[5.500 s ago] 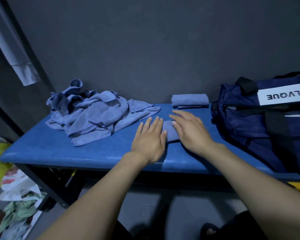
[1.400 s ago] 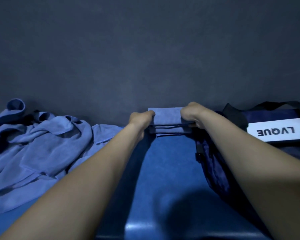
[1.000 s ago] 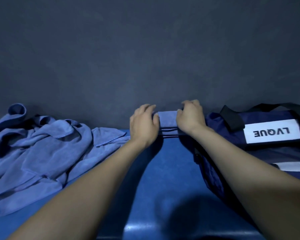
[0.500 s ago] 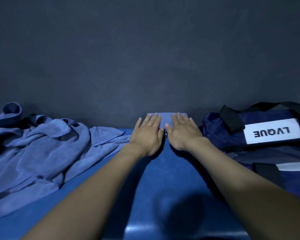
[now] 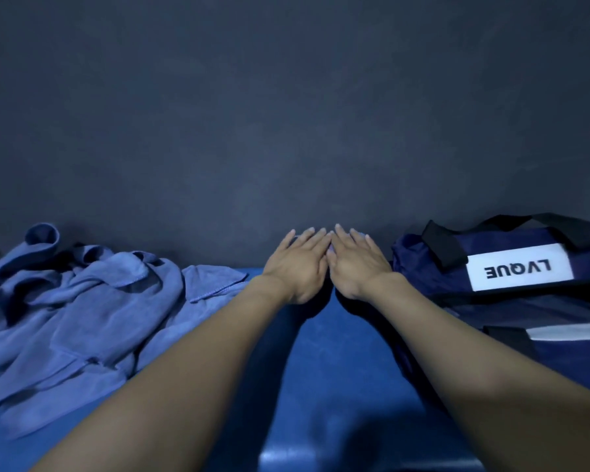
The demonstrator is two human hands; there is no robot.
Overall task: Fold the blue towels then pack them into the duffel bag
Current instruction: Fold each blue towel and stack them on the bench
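My left hand [image 5: 295, 264] and my right hand [image 5: 356, 262] lie flat, side by side, fingers straight, pressing on the stack of folded blue towels at the back of the blue table [image 5: 334, 362], by the wall. The stack is almost wholly hidden under both hands; only a sliver of folded towel [image 5: 329, 247] shows between them. A heap of unfolded blue towels [image 5: 79, 315] lies on the left of the table. The navy duffel bag [image 5: 511, 301], with a white label and black handles, sits just right of my right hand.
A dark grey wall [image 5: 286, 114] rises directly behind the table. The table's front edge [image 5: 321, 459] shows at the bottom of the view between my forearms.
My hands set the folded towel on top of the other at the back of the table, went from gripping its ends to lying flat on it, and have slid further forward over the stack.
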